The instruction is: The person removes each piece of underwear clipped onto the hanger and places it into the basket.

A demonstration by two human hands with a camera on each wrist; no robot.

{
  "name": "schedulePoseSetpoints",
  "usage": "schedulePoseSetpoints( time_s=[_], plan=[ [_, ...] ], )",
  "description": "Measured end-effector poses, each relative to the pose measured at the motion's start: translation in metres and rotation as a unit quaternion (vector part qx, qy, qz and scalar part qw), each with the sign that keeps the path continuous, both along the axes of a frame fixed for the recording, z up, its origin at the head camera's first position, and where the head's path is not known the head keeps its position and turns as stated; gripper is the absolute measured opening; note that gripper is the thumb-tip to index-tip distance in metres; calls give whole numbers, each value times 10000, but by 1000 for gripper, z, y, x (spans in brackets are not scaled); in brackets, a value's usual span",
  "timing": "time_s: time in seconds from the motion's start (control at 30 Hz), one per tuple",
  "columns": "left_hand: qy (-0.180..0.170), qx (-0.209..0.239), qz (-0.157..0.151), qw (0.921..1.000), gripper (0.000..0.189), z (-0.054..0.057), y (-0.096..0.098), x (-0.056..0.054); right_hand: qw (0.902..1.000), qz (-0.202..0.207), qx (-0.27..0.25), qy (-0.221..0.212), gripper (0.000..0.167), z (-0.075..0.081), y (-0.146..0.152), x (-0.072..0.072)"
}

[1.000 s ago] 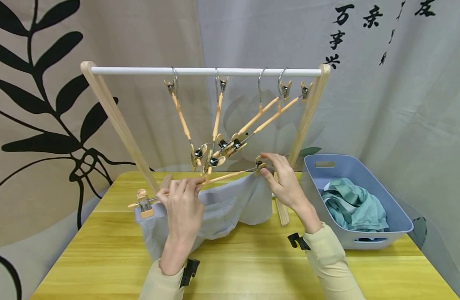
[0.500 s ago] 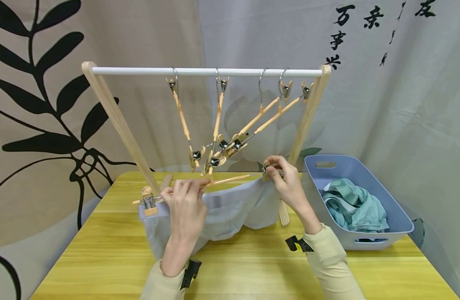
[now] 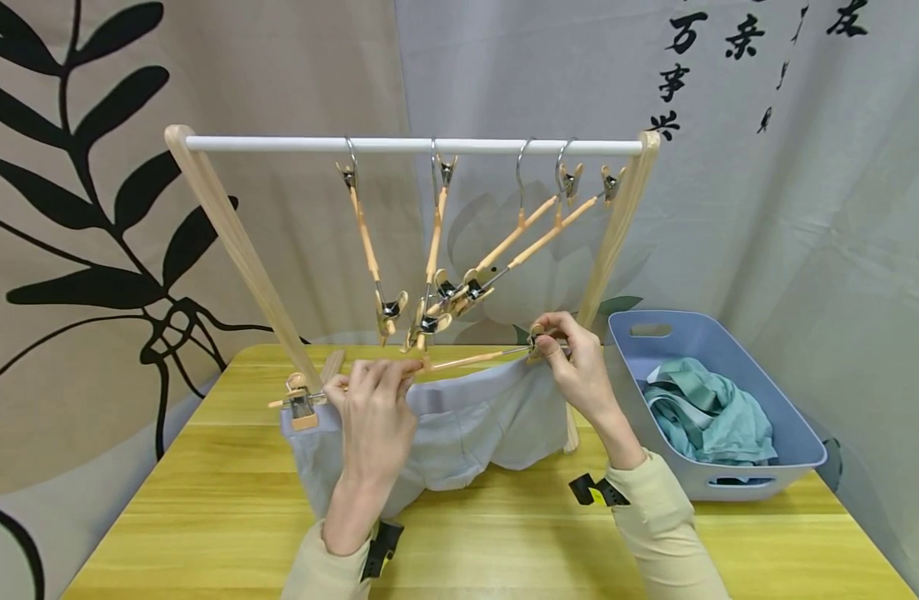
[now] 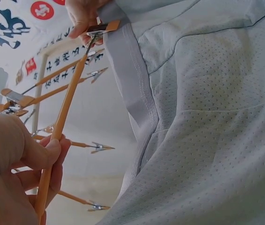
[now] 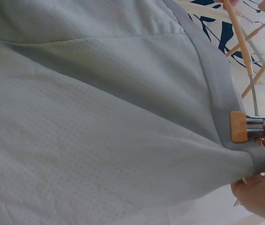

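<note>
My left hand [image 3: 375, 421] grips the middle of a wooden clip hanger [image 3: 470, 360], thumb and fingers curled round its bar. Below it hangs a light grey garment [image 3: 470, 425] with a broad waistband, probably shorts. The hanger's left clip [image 3: 302, 408] bites the waistband's left end. At the other end my right hand [image 3: 585, 371] pinches the right clip; in the right wrist view this clip [image 5: 239, 126] sits over the waistband [image 5: 212, 84] near its corner. My right fingers [image 5: 259, 192] also touch the cloth beside the clip. The hanger's hook is hidden.
A wooden rack with a white rail [image 3: 399, 145] stands behind my hands, and several clip hangers [image 3: 365, 233] hang tilted from it. To the right is a blue basket [image 3: 796, 433] with green cloth [image 3: 710, 412] inside. The yellow wooden table [image 3: 204, 517] lies underneath.
My right hand has gone from touching the clip with spread fingers to pinching it. Hanger and garment have shifted slightly right, along with both hands.
</note>
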State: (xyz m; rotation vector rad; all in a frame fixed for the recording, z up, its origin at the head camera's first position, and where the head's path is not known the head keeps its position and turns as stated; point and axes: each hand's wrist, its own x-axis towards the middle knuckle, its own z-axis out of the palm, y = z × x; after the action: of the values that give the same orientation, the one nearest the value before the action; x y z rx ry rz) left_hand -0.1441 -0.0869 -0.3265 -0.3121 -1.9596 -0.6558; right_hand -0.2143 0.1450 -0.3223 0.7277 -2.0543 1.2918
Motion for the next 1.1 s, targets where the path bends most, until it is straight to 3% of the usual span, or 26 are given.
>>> schedulePoseSetpoints(
  time_s=[1.1],
  plan=[
    [62,-78,-143,9998,13,0,0,1,9985,-238,13,498,8,-2,-1,0]
  ],
)
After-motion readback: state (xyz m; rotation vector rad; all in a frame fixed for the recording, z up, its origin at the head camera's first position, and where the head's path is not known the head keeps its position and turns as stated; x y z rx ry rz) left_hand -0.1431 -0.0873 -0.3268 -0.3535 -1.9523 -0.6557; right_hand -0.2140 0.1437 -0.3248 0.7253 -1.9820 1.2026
